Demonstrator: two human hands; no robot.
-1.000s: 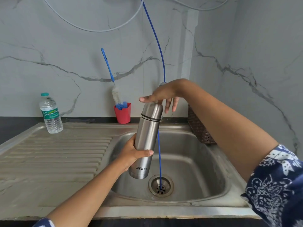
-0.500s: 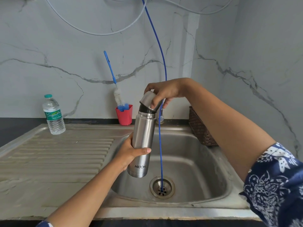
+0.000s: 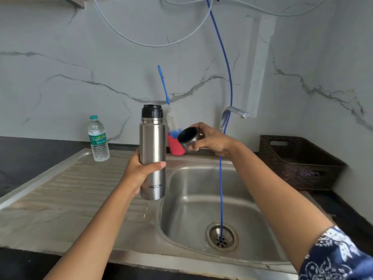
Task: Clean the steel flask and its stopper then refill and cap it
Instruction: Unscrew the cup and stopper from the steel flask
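My left hand (image 3: 139,171) grips the steel flask (image 3: 152,156) around its middle and holds it upright above the left rim of the sink basin (image 3: 203,190). The black stopper (image 3: 152,111) sits in the flask's neck. To the right of the flask, my right hand (image 3: 210,139) holds the steel cup lid (image 3: 188,138), its dark inside turned toward me.
A water bottle (image 3: 98,138) stands on the ribbed drainboard (image 3: 66,190). A red cup (image 3: 175,145) with a blue-handled bottle brush (image 3: 163,85) stands behind the flask. A blue hose (image 3: 221,188) runs down into the drain. The tap (image 3: 234,112) and a dark basket (image 3: 296,160) are at the right.
My right hand took the cup lid off the flask and moved it to the right, which bared the black stopper. My left hand brought the flask left and upright.
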